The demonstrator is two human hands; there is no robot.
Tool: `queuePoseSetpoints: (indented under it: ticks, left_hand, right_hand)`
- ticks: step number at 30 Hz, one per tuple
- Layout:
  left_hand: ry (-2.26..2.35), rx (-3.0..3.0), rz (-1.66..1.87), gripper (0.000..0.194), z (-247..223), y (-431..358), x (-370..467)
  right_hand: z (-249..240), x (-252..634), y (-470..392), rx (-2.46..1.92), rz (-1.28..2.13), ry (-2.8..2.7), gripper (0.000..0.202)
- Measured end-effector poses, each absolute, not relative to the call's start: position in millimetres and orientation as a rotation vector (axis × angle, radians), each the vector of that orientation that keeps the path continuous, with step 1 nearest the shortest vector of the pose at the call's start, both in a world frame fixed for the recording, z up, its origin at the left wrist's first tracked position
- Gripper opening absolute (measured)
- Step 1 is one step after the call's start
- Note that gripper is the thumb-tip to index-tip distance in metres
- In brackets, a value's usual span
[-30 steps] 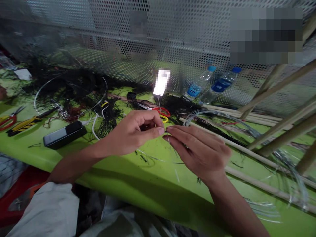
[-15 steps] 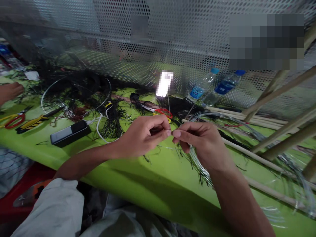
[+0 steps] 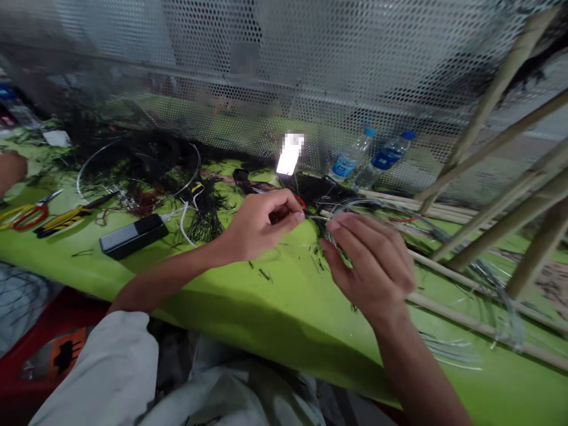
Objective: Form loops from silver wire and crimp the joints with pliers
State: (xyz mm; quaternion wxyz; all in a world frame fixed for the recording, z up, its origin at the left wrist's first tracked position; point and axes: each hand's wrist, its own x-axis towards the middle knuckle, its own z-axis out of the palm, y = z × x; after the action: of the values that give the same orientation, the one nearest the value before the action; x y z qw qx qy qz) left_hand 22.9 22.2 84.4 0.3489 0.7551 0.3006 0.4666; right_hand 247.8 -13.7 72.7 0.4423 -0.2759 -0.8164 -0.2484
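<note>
Clear line: thin see-through nylon strand [image 3: 316, 218] stretched short btwn my two hands, just above the lime-green tabletop [image 3: 275, 307], so I can work it w/o snagging.
Left hand [image 3: 261, 228]: thumb + forefinger pinched shut on one end of the strand, wrist low over the table for steadiness.
Right hand [image 3: 370, 266]: fingers loosely spread; can't tell if the fingertips really grip the strand or only touch it.
Coil: looped bundle of clear line [image 3: 355, 207] lies just behind right hand, close as supply.
Sticks: pale bamboo rods [image 3: 448, 284] along table, right side.
Left side: flat black phone-like block [image 3: 133, 235], yellow-handled cutter [image 3: 64, 219], well apart.
Back: two clear water bottles w/ blue caps [image 3: 377, 160] against perforated metal screen [image 3: 310, 71], out of the way.
</note>
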Motion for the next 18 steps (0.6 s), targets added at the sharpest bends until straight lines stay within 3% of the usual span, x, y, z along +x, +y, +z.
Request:
queuePoseSetpoints:
  ticks: [5, 10, 16, 18]
  left_hand:
    - [0.767, 1.968, 1.083, 0.014, 88, 5, 23]
    - [0.703, 1.918, 1.077, 0.018, 89, -5, 14]
    - [0.659, 2.076, 1.221, 0.024, 81, -18, 7]
    - [0.709, 2.308, 1.287, 0.022, 77, -20, 7]
  right_hand:
    - [61, 240, -13, -0.683, -0.702, -1.992, 0.041]
    - [67, 229, -21, -0.581, -0.699, -1.965, 0.044]
    - [81, 214, -33, -0.71, -0.324, -2.073, 0.012]
    - [86, 215, -34, -0.788, -0.182, -2.093, 0.01]
